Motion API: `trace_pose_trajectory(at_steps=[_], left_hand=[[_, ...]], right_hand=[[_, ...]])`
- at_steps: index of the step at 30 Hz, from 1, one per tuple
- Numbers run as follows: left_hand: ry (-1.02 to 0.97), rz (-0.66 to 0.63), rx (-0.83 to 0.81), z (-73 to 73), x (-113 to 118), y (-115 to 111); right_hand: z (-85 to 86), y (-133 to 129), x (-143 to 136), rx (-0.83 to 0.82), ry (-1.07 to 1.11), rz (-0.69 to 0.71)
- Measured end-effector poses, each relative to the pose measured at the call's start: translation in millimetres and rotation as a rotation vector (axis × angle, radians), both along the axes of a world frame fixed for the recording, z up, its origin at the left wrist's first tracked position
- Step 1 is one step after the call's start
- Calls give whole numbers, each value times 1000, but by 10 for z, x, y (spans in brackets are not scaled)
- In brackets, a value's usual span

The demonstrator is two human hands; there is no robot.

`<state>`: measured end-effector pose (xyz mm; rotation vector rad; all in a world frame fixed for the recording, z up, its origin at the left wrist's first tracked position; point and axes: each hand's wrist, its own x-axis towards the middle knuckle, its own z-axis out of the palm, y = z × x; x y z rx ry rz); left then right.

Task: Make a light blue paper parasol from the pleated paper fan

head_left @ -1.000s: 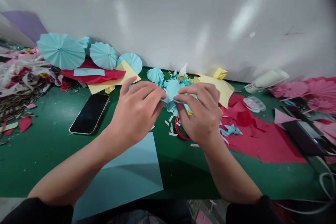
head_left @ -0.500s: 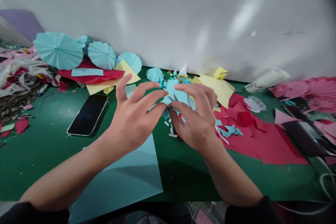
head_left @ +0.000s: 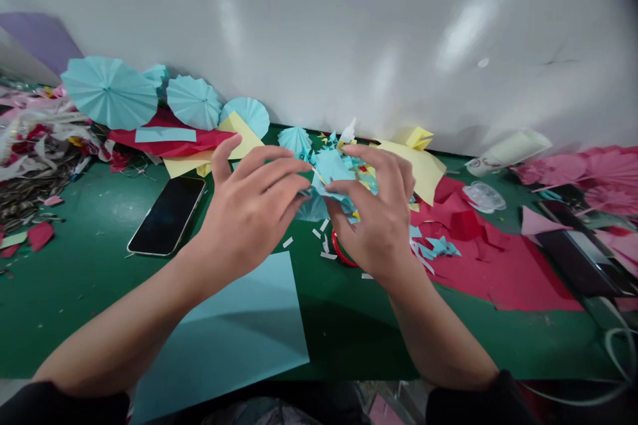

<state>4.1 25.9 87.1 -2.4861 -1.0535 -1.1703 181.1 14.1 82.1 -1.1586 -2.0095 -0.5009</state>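
- Counter (head_left: 359, 345), green: carries the paper stock and offcuts.
- Light-blue sheet (head_left: 249, 325), flat: at the counter's near edge, partly beneath the left forearm.
- Left hand (head_left: 249, 212): thumb and forefinger drawn close near the paper piece, other fingers spread; whether they grip an edge, cannot tell.
- Right hand (head_left: 376, 212): thumb and forefinger pinched on the paper piece, remaining fingers curled above.
- Smartphone (head_left: 167, 216), dark-screened: left of the left hand.
- Light-blue paper piece (head_left: 341, 198), small: at the right fingertips, between the hands, above the scrap pile. Step in hand appears to be fingertip working of this piece; the next move seems to call for a steady right pinch and light left fingers.
- Red loop handle (head_left: 340, 255), probably scissors: just below the right hand.
- White paper strips (head_left: 327, 255), loose: beside the loop.
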Motion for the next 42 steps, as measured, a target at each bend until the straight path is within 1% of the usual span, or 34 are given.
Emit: trace_pose_trajectory(at_steps=[4, 6, 8, 10, 17, 23, 27, 32, 35, 36, 38, 40, 42], left_hand=[[-29, 100, -203, 9, -9, 61], [-41, 113, -256, 8, -8, 94], [-59, 90, -252, 3, -1, 117], [-75, 60, -212, -4, 11, 124], [-91, 87, -148, -36, 30, 102], [-133, 68, -110, -88, 16, 147], [-188, 116, -158, -68, 12, 162], [-213, 222, -332, -19, -21, 194], [-280, 251, -418, -25, -44, 239], [-299, 256, -442, -31, -47, 255], [-330, 255, -484, -43, -46, 279], [-365, 232, -514, -52, -35, 289], [-397, 181, -543, -60, -19, 285]], right_hand=[[-11, 46, 24, -19, 101, -3], [-15, 70, 34, -28, 149, 14], [-18, 89, 42, -37, 176, 47], [-21, 98, 45, -50, 189, 67], [-20, 74, 42, -77, 146, -19], [-14, 70, 50, -105, 153, 20], [6, 64, 47, -156, 200, 12], [-13, 86, 105, -248, 229, -25], [-32, 109, 147, -335, 273, -14], [-31, 114, 153, -338, 280, -6], [-18, 113, 148, -275, 251, 12], [-3, 97, 121, -183, 153, 36], [-2, 73, 77, -172, 24, 87]])
